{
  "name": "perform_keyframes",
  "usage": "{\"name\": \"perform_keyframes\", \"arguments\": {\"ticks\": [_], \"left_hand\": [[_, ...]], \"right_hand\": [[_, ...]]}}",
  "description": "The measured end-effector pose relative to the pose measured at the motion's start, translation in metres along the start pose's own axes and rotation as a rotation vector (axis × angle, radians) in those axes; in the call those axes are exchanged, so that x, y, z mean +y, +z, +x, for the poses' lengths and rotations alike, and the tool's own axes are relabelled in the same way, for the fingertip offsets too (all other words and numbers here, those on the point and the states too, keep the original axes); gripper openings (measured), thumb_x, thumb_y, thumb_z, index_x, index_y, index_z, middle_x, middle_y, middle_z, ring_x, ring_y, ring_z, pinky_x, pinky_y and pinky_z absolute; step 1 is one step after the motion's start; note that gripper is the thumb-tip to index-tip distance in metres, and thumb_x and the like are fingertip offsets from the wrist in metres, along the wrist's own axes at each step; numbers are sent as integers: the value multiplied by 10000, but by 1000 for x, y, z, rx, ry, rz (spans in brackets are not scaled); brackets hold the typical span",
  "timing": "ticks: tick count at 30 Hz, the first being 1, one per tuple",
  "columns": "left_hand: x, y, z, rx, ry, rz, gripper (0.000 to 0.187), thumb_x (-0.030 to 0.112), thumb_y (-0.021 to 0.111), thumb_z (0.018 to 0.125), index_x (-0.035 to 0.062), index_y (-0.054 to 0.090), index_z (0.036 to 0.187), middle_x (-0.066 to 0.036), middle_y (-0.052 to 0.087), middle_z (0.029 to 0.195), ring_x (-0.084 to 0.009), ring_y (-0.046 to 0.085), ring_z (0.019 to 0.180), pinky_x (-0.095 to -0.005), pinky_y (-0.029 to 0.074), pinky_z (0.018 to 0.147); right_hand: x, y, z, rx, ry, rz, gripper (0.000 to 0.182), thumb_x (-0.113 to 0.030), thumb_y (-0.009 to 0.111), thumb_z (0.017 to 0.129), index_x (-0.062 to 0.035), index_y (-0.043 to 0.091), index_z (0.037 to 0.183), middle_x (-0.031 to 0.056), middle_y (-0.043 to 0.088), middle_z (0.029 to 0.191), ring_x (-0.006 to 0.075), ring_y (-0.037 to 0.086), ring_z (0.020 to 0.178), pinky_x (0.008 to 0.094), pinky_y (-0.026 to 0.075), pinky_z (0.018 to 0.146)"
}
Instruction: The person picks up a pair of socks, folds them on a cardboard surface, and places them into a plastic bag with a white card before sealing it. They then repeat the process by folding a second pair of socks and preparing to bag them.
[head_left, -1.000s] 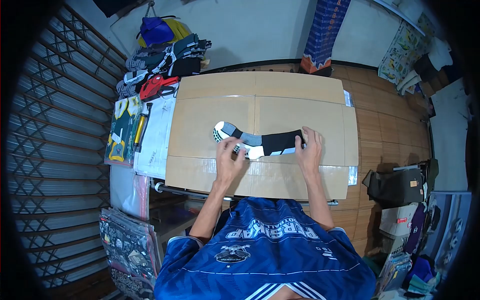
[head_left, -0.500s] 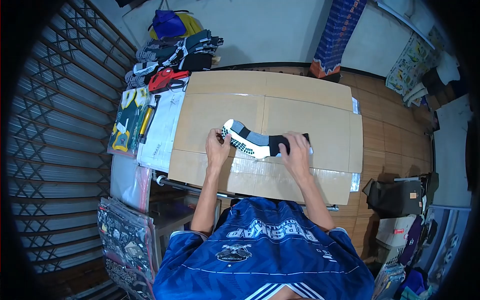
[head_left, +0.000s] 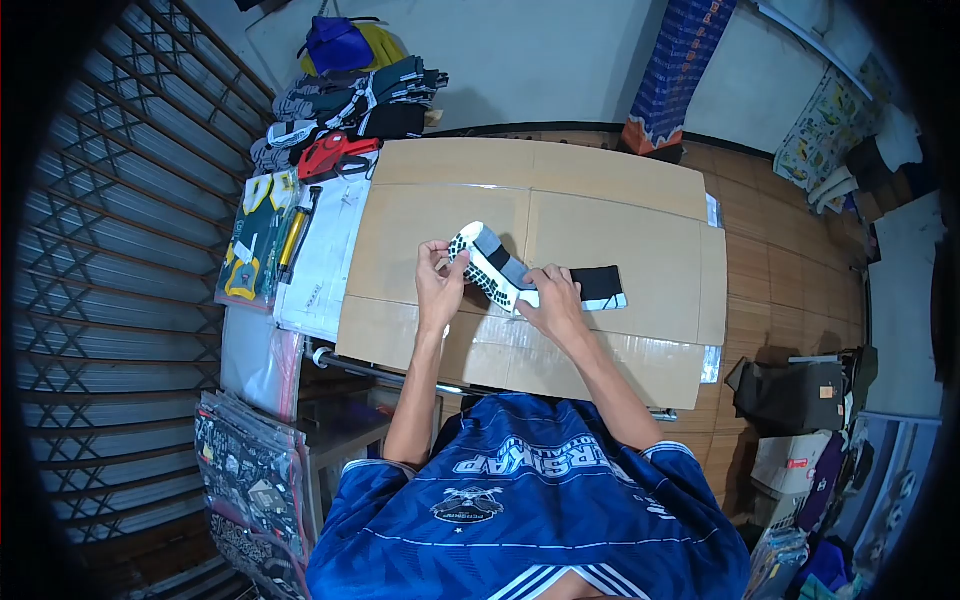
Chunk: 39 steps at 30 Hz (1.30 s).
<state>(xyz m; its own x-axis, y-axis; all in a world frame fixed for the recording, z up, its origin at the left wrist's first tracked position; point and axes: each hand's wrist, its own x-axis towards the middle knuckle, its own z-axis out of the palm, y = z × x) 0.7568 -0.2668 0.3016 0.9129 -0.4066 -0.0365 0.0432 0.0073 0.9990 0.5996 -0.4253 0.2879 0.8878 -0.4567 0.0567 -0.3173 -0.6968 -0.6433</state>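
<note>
A white, grey and black sock (head_left: 487, 244) with dark grip dots on its sole lies across the cardboard in front of me. Its toe end is raised off the surface, while the black cuff lies flat to the right. My left hand (head_left: 438, 288) pinches the dotted sole edge near the toe between thumb and fingers. Around the ankle part, my right hand (head_left: 553, 302) grips the sock from above, hiding some of it. White fabric with thin dark marks shows along the cuff's lower edge.
Flattened cardboard (head_left: 620, 225) covers the table. To the left lie a packaged green and yellow jersey (head_left: 250, 245), a yellow-black hand pump (head_left: 298, 235) and a red object (head_left: 335, 155). Folded socks (head_left: 390, 100) are piled behind them. A metal rail (head_left: 390, 377) runs along the near edge.
My right hand has slid left from the cuff to the ankle part. The toe end has come up and the sock bends more. My left hand stays near the toe.
</note>
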Motion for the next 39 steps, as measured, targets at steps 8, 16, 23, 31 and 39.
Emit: {"name": "perform_keyframes", "arguments": {"ticks": [8, 16, 23, 31, 39], "left_hand": [[22, 30, -8, -82, 31, -30, 364, 67, 770, 984, 17, 529, 1252, -104, 642, 1123, -122, 661, 905, -262, 562, 712], [24, 29, -9, -109, 32, 7, 348, 77, 779, 979, 10, 553, 1234, -109, 632, 1135, -127, 658, 904, -267, 579, 710], [32, 31, -13, -110, 16, 3, 349, 74, 777, 980, 6, 554, 1240, -106, 638, 1125, -131, 668, 889, -259, 587, 702], [27, 33, -13, -103, 34, 2, 343, 71, 781, 976, 2, 567, 1235, -101, 647, 1131, -126, 668, 906, -271, 579, 759], [35, 42, -20, -136, 13, -23, 361, 65, 782, 970, -2, 562, 1248, -102, 643, 1125, -119, 671, 899, -263, 596, 719]], "right_hand": [[0, 4, -2, 22, -9, -29, 554, -229, 897, 701, -62, 701, 1191, 123, 633, 1178, 334, 574, 1178, 509, 435, 894], [6, 5, -4, 38, -33, -14, 601, -245, 884, 722, -42, 697, 1255, 132, 635, 1191, 336, 568, 1204, 508, 445, 926], [2, 8, -3, 46, 14, 6, 557, -232, 870, 737, -57, 696, 1237, 137, 632, 1205, 341, 561, 1212, 507, 437, 934], [3, 7, -3, 40, 13, -18, 555, -227, 865, 730, -59, 678, 1225, 142, 628, 1211, 348, 557, 1216, 504, 430, 942], [-3, 9, -6, 82, -11, -78, 608, -268, 895, 705, -42, 661, 1218, 151, 618, 1219, 350, 553, 1206, 498, 425, 929]]}}
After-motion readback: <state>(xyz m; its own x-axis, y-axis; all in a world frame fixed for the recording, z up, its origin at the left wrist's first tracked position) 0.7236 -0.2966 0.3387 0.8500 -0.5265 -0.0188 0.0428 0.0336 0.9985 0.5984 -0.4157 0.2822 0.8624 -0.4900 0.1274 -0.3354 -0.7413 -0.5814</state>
